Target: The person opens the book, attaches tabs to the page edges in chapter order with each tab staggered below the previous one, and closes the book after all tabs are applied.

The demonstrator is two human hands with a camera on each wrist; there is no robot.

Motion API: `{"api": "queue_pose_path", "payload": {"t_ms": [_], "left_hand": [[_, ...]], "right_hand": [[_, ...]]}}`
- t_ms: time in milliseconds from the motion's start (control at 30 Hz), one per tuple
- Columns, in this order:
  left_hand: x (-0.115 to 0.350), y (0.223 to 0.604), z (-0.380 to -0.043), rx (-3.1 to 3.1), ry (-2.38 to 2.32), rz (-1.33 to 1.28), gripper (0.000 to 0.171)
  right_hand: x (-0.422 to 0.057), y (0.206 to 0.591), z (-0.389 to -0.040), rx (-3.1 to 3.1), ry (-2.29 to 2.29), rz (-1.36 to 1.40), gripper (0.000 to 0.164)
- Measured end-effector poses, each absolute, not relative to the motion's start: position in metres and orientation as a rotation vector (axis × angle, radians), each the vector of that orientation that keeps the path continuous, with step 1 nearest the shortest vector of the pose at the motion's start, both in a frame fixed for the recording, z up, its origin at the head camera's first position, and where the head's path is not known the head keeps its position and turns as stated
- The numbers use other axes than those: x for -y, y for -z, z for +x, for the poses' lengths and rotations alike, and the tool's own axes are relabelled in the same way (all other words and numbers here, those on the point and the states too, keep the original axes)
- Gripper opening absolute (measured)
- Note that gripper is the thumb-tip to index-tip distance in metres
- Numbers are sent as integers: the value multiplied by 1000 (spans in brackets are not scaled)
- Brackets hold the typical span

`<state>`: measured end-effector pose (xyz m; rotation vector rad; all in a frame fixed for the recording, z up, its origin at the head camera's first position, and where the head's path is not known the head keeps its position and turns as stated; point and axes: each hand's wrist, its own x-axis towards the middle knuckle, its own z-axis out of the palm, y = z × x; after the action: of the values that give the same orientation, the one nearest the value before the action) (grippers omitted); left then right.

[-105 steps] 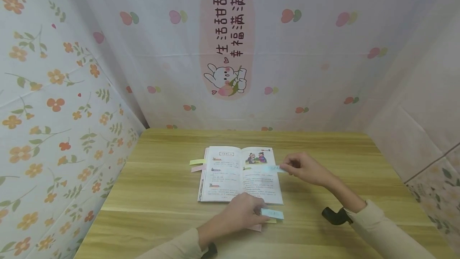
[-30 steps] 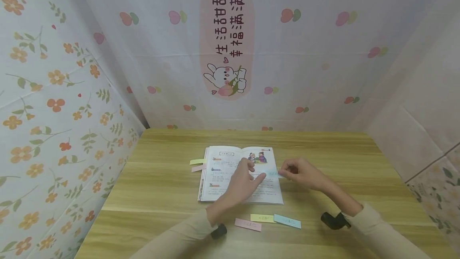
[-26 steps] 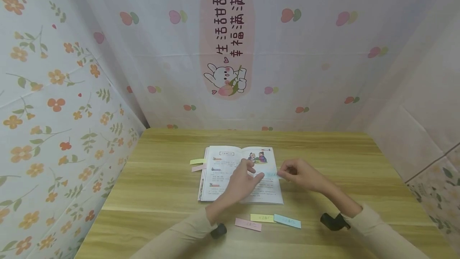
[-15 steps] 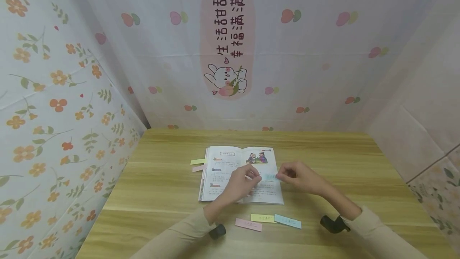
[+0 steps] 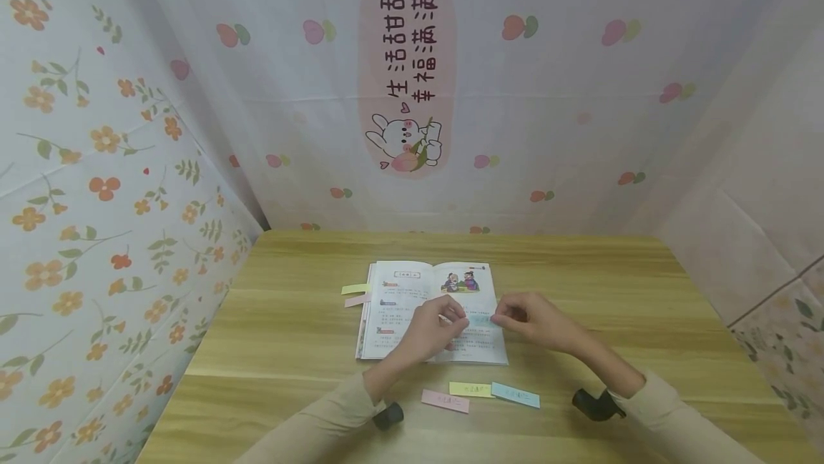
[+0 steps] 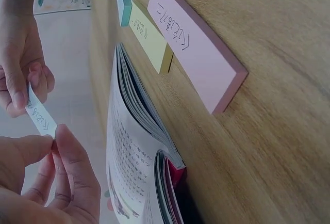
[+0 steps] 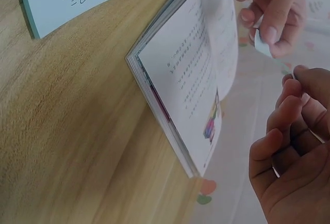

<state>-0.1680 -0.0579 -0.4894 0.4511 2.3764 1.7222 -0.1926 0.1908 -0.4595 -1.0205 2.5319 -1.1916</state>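
Note:
A pale blue sticky note point(image 5: 479, 320) with handwriting on it is stretched between both hands, above the right page of an open book point(image 5: 400, 332). My left hand point(image 5: 430, 328) pinches its left end between thumb and fingertips. At the other end, the thumb and index finger of my right hand point(image 5: 539, 322) grip it. Seen from the left wrist, the slip point(image 6: 42, 115) is held up off the pages, tilted. Yellow point(image 5: 354, 289) and pink point(image 5: 357, 300) page tabs stick out from the book's left edge.
In front of the book lie a pink sticky-note pad point(image 5: 445, 401), a yellow pad point(image 5: 468, 390) and a blue pad point(image 5: 515, 395), all with writing. The yellow and blue ones meet at their ends. Patterned curtains point(image 5: 547, 128) surround the wooden table point(image 5: 290, 349).
My left hand has let go of the blue pad, moved up over the book, and taken the note's left end. My right hand has drawn the note slightly left and toward me.

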Motion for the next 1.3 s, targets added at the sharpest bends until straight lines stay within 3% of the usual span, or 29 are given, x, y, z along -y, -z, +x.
{"api": "queue_pose_path", "payload": {"t_ms": [1300], "left_hand": [[43, 491, -175, -2507, -1589, 478, 4]], "right_hand": [[-206, 470, -190, -2607, 1139, -923, 12]]}}
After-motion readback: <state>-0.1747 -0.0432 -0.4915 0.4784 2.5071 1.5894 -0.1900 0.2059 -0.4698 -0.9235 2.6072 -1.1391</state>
